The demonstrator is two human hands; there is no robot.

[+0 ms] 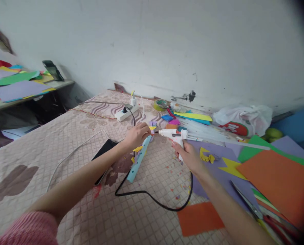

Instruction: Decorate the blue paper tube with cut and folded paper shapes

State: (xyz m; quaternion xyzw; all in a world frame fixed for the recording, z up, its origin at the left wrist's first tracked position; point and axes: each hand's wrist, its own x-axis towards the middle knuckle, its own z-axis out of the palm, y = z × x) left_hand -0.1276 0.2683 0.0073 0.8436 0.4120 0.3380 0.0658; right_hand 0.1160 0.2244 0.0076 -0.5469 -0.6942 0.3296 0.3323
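Observation:
My right hand (pixel 186 154) is wrapped round the handle of a white hot glue gun (pixel 176 133), whose nozzle points left towards my left hand. My left hand (pixel 138 135) is closed, fingertips pinched on a small orange piece (pixel 150 134), probably paper, at the far end of a light blue strip (pixel 139 161). Dark dots run along that strip. Small yellow paper pieces (pixel 137 149) show by its left side, and more yellow and purple bits lie just beyond my left fingertips. From the gun, a black cord (pixel 152 195) loops across the table.
A white power strip (pixel 126 113) with plugs stands near the wall. A black phone (pixel 104 151) lies under my left forearm. To the right are purple paper (pixel 200 177), orange sheets (pixel 277 180), scissors (pixel 249 204), clear glue sticks (pixel 203 129) and a plastic bag (pixel 244 117).

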